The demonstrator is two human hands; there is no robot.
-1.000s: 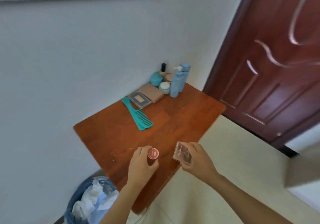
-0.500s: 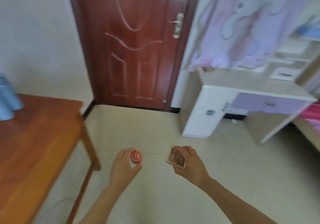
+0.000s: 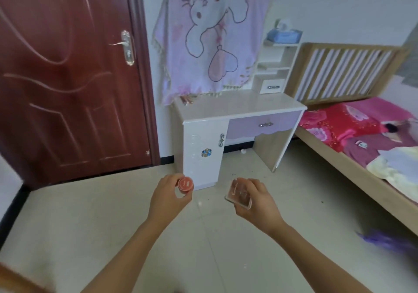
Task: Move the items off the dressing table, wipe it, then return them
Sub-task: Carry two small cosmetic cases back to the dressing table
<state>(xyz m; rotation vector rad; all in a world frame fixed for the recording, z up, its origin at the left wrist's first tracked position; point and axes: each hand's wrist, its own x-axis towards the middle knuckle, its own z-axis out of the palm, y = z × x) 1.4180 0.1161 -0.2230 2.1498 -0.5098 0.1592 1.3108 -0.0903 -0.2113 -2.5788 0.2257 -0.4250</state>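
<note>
Two items, one per hand, so you likely cover both in one trip. Your left hand (image 3: 167, 200) has its fingers curled round a small red-lidded jar (image 3: 185, 184); your right hand (image 3: 255, 202) has its fingers clamped on a flat compact case (image 3: 238, 194). Both are over the floor, short of the white dressing table (image 3: 237, 105). Small tubes (image 3: 186, 99) lie at the table's back left, the bed (image 3: 362, 134) is to the right, and nothing seems to block you.

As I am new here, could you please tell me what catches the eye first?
In the foreground the left hand grips a red-lidded jar and the right hand a flat pink case. Beyond them stands a white and lilac dressing table, a pink rabbit cloth hanging above it.
</note>
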